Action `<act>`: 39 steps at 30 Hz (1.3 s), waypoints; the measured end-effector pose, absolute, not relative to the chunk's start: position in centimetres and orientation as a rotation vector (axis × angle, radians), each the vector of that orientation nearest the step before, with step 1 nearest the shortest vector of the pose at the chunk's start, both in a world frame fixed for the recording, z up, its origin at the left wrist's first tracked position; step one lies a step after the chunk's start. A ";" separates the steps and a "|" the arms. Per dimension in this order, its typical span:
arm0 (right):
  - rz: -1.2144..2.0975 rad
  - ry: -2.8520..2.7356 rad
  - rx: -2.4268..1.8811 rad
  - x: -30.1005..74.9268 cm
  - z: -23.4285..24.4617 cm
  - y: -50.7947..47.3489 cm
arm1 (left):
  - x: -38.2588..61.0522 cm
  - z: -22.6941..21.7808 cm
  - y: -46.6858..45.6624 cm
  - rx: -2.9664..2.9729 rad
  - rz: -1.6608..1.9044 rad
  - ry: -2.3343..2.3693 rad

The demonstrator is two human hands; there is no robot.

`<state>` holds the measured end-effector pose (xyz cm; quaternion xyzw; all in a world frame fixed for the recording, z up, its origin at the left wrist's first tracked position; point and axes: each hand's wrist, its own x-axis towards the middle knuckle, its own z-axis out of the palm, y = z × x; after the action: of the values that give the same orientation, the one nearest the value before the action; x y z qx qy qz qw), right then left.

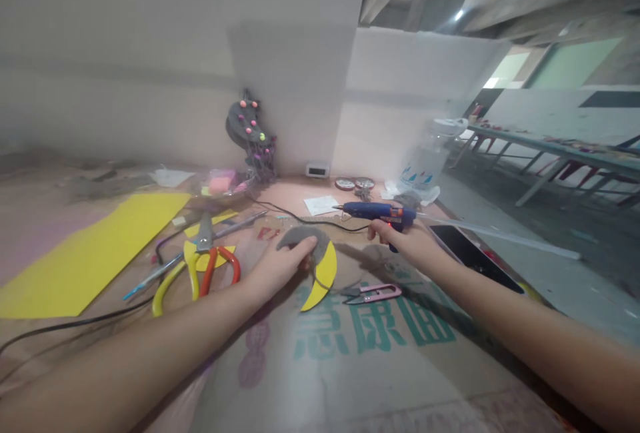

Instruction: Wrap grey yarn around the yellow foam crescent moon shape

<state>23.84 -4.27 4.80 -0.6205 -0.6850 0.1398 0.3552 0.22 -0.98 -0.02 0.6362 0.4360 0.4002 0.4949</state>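
Observation:
My right hand (395,233) is wrapped round the handle of a blue glue gun (373,210), whose tip points left. A long clear glue stick (500,236) trails from its back end. Thumb and fingers of my left hand (290,260) pinch a grey fuzzy crescent (303,236). Against its right edge lies a yellow crescent (327,270) of sheet material; whether the two are joined I cannot tell. Pink-handled thread snips (375,293) rest just right of the yellow piece. To the left of my left hand are scissors (205,260) with yellow and orange handles.
At the back, a grey crescent decoration with coloured balls (247,126) stands by the wall. A small digital display (317,170), ribbon spools (354,184) and a plastic jug (425,160) are nearby. A phone (473,256) lies right, a yellow sheet (105,253) left. Black cord crosses the table.

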 end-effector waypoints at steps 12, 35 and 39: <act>0.393 -1.817 -1.880 24.3 4.6 9.5 | 0.5 0.4 -1.0 1.440 0.936 0.995; 0.161 -1.834 -1.564 25.6 3.1 1.3 | 0.2 -0.4 -0.6 1.517 0.948 1.011; 0.215 -1.889 -1.488 23.0 2.8 -3.2 | 0.0 0.3 -1.1 1.568 0.961 1.047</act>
<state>22.99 -3.22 2.81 -0.5761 -0.7312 0.0832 0.3557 -0.01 -1.10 0.29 0.6456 0.4313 0.3957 0.4906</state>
